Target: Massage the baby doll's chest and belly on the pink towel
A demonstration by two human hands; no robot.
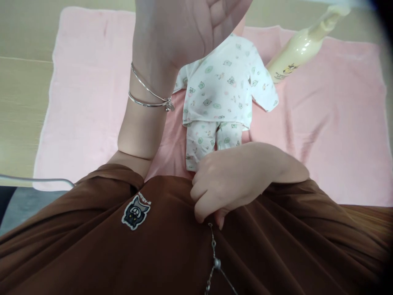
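Note:
A small doll [221, 90] in a white printed baby suit lies on its back on a pink towel [92, 102]. My left hand [181, 28] is raised close to the camera above the doll's upper body, palm showing and fingers cut off by the top edge; it holds nothing. Two silver bangles [147, 96] sit on that wrist. My right hand [227, 180] is curled shut just below the doll's legs, resting against my brown shirt [123, 254]. A thin chain [215, 258] hangs right under its fingertips; whether the fingers grip it is unclear.
A cream-coloured pump bottle [299, 47] lies on the towel at the doll's right side, pointing to the far right. The towel covers a light wooden table [21, 82]. A thin grey cable [37, 179] runs along the near left edge.

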